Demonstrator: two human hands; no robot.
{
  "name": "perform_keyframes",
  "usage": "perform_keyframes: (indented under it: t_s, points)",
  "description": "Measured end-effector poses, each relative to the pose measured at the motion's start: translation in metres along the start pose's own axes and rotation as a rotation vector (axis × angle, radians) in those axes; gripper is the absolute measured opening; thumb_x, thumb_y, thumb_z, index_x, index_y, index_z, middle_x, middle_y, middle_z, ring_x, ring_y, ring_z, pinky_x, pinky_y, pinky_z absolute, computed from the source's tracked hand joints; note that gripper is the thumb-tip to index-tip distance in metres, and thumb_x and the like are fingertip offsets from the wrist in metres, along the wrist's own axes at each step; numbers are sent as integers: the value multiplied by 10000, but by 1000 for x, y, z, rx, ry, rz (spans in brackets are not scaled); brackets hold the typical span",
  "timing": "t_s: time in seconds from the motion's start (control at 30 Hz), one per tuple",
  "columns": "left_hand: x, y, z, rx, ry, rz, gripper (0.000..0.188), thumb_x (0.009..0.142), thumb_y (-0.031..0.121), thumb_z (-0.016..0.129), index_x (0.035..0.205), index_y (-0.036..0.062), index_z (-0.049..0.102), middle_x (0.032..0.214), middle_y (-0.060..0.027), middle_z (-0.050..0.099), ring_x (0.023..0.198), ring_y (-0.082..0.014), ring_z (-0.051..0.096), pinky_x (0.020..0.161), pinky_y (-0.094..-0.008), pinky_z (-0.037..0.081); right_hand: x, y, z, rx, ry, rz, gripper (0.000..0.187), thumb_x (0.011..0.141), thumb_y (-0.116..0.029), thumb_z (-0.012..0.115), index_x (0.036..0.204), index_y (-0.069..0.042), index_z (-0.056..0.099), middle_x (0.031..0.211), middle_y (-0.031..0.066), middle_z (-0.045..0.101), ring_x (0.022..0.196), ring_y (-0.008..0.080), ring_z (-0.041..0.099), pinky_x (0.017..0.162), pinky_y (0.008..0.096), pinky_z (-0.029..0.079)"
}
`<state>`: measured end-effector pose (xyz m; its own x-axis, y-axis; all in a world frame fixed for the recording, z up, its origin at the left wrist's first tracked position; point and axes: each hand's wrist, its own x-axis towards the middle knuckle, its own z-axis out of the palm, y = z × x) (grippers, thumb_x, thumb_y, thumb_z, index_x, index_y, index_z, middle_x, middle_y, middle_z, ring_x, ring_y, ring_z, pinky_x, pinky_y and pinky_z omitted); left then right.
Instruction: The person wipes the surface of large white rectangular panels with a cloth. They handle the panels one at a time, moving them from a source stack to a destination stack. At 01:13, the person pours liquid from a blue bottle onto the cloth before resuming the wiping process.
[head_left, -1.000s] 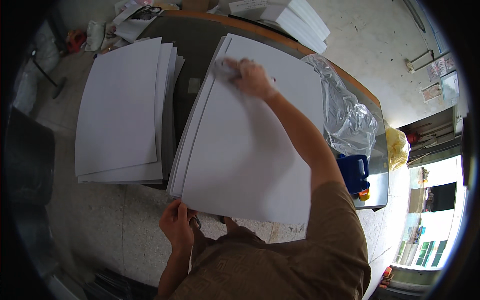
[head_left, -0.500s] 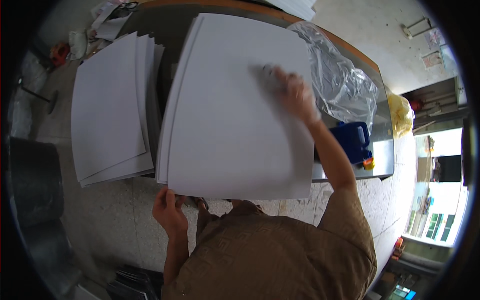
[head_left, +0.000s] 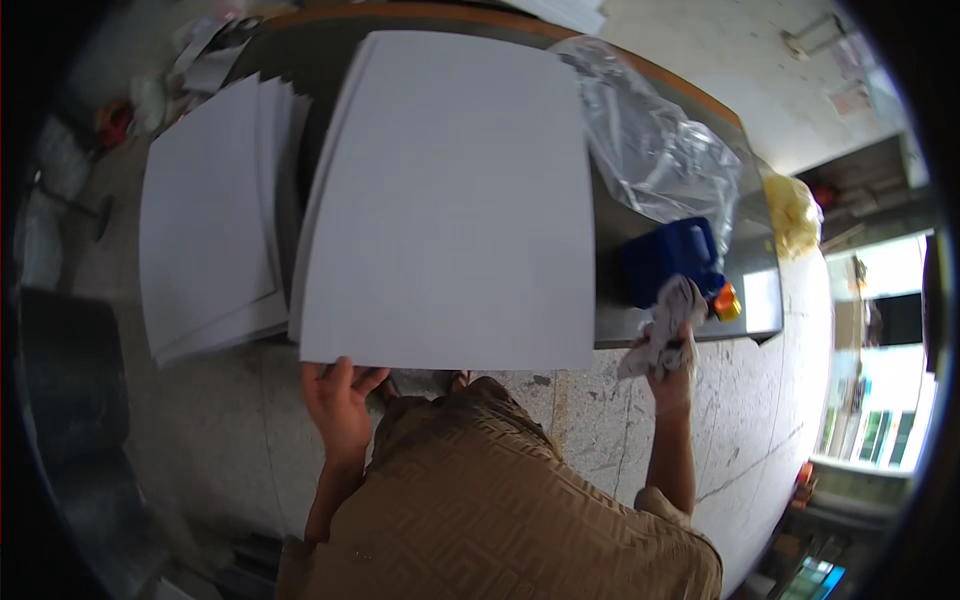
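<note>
A stack of large white sheets (head_left: 450, 210) lies on the dark table, its near edge reaching the table's front. My left hand (head_left: 338, 408) is at the near left corner, pinching the edge of the top sheet, some fingers hidden beneath it. A crumpled greyish-white rag (head_left: 672, 325) is in my right hand (head_left: 675, 375), whose fingers are closed round it. This hand is off the sheets, at the table's front right, close to a dark blue plastic jug (head_left: 665, 262) with a handle.
On the left lies a second pile of white sheets (head_left: 205, 220). Clear plastic film (head_left: 660, 150) lies crumpled along the table's right side. An orange-yellow object (head_left: 727, 302) sits by the jug. A yellow bag (head_left: 795, 215) is beyond the table's right edge (head_left: 765, 290).
My right hand has moved with the rag from the upper right of the top sheet back toward me, beside the blue jug. My left hand stays at the near left corner.
</note>
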<state>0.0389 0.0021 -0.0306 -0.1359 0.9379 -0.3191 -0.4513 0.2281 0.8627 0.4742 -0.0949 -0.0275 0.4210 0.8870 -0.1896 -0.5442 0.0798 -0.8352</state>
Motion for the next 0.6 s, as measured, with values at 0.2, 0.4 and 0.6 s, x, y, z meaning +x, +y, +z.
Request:
perform_keyframes:
  t_s: [0.2, 0.4, 0.6]
  points:
    - [27, 48, -36, -4, 62, 279, 402, 956, 53, 551, 1348, 39, 462, 1181, -139, 626, 998, -221, 663, 748, -363, 614, 48, -8, 63, 454, -288, 202, 619, 917, -489, 655, 1346, -61, 530, 1068, 88, 652, 942, 251, 615, 863, 398, 506]
    - [59, 123, -155, -93, 270, 521, 374, 943, 80, 601, 1304, 25, 517, 1189, -107, 621, 1079, -197, 603, 900, -364, 530, 63, -3, 151, 435, -417, 387, 636, 894, -462, 698, 1376, -85, 525, 1179, 123, 617, 947, 255, 622, 819, 394, 525]
    - [118, 179, -291, -85, 443, 627, 442, 930, 31, 622, 1347, -10, 479, 1244, -153, 581, 1108, -263, 606, 945, -421, 528, 85, 33, 237, -926, -525, -193, 654, 827, -99, 730, 1426, -56, 471, 1150, 171, 579, 979, 278, 619, 854, 433, 545]
